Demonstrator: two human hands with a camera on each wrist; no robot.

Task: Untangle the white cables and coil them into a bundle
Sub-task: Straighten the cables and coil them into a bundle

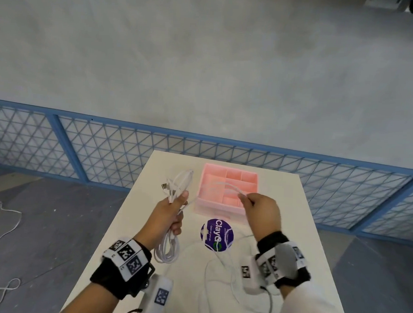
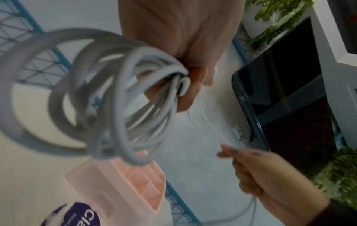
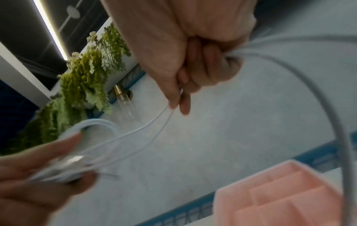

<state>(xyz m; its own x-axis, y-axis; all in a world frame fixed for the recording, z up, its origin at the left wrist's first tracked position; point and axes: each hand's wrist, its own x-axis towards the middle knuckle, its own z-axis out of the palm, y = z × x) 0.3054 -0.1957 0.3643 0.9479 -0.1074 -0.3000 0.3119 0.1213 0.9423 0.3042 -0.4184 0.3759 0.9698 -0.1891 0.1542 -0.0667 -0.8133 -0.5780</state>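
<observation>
Two hands up over the tabletop (image 1: 304, 233), lower centre of frame. My left hand (image 1: 167, 217) is fisted round the coiled white cables (image 1: 168, 246), loops hanging below the fist so they keep their shape; plug ends stick up above my thumb. My right hand (image 1: 261, 210) pinches a thin free strand (image 1: 225, 187) and holds it off to the right, over the pink organizer (image 1: 227, 189), likely to feed the next loop. More slack cable (image 1: 218, 272) lies on the tabletop, lower centre-right, near the purple sticker (image 1: 217, 233).
</observation>
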